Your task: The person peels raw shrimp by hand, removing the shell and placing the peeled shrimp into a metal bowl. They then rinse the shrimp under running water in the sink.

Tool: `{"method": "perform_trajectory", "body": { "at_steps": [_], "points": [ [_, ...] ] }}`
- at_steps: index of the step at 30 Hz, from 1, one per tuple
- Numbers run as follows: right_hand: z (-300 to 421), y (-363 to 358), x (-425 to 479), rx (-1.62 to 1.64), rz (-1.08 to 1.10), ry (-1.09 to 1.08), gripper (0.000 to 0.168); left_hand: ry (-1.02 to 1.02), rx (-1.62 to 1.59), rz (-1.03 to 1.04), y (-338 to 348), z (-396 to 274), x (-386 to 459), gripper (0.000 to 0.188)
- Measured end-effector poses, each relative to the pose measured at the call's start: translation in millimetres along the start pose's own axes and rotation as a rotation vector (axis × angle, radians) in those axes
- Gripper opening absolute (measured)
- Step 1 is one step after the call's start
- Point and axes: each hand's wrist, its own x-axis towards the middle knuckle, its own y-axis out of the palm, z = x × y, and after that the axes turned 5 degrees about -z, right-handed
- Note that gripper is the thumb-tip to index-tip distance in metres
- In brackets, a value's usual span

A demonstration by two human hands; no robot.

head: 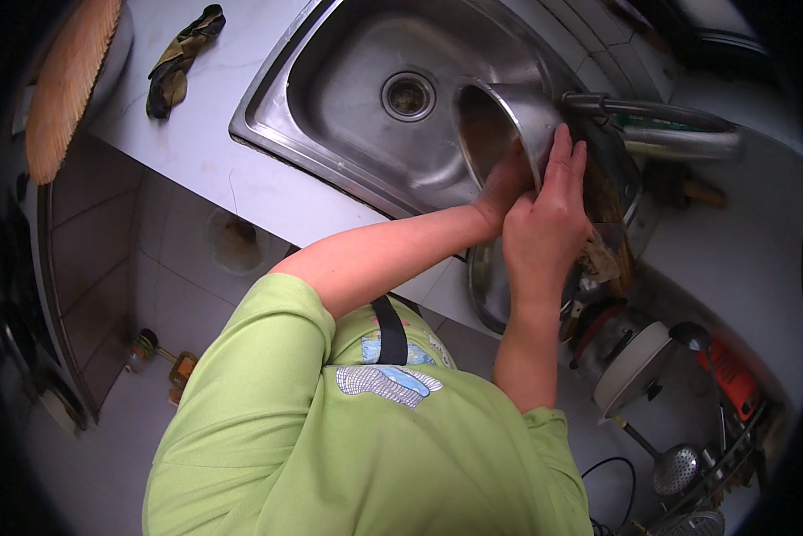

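Observation:
A stainless steel pot (pixel 530 106) is tilted on its side over the right part of the steel sink (pixel 347 80), its mouth turned to the left. My left hand (pixel 508 171) reaches inside the mouth. Its fingers are partly hidden in the shadow there, so what they hold or touch is unclear. Against the outer wall lies my right hand (pixel 552 194), fingers stretched along the metal and thumb near the rim, holding the pot. The sink's drain (pixel 408 97) shows to the left of the pot.
Behind the pot, a faucet (pixel 676 117) reaches in from the right. A dark cloth (pixel 181 60) lies on the white counter (pixel 240 194), near a round woven tray (pixel 73 94). At lower right are a pale lid (pixel 632 372), a skimmer (pixel 676 469) and a ladle (pixel 689 336).

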Motion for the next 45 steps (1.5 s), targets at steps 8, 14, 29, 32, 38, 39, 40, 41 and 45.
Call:
{"method": "perform_trajectory", "body": {
  "at_steps": [8,14,29,32,38,39,40,41,45],
  "points": [
    [-68,45,6,0.992,0.153,0.678,0.066,-0.413,0.529,0.171,-35,-45,18,0.049],
    [-72,45,5,1.252,0.149,1.102,0.058,0.066,0.572,-0.180,-105,-24,17,0.047],
    [-143,39,60,0.914,-0.094,0.786,0.068,-1.043,-0.549,-0.224,-105,-35,-18,0.031],
    [-185,73,95,0.778,-0.122,0.681,0.056,-1.058,-0.561,-0.175,-109,-33,-22,0.027],
    [-250,115,122,0.630,-0.100,0.425,0.025,-1.115,-0.606,-0.147,-110,-46,-24,0.022],
    [-271,128,123,0.676,-0.142,0.413,0.023,-1.124,-0.602,-0.124,-110,-48,-22,0.021],
    [-275,133,124,0.725,-0.178,0.396,0.021,-1.129,-0.606,-0.153,-108,-53,-20,0.021],
    [-280,137,125,0.797,-0.175,0.450,0.021,-1.133,-0.609,-0.180,-105,-60,-17,0.021],
    [-272,134,126,1.015,-0.170,0.642,0.019,-1.130,-0.681,-0.204,-102,-64,-16,0.021]
  ]
}}
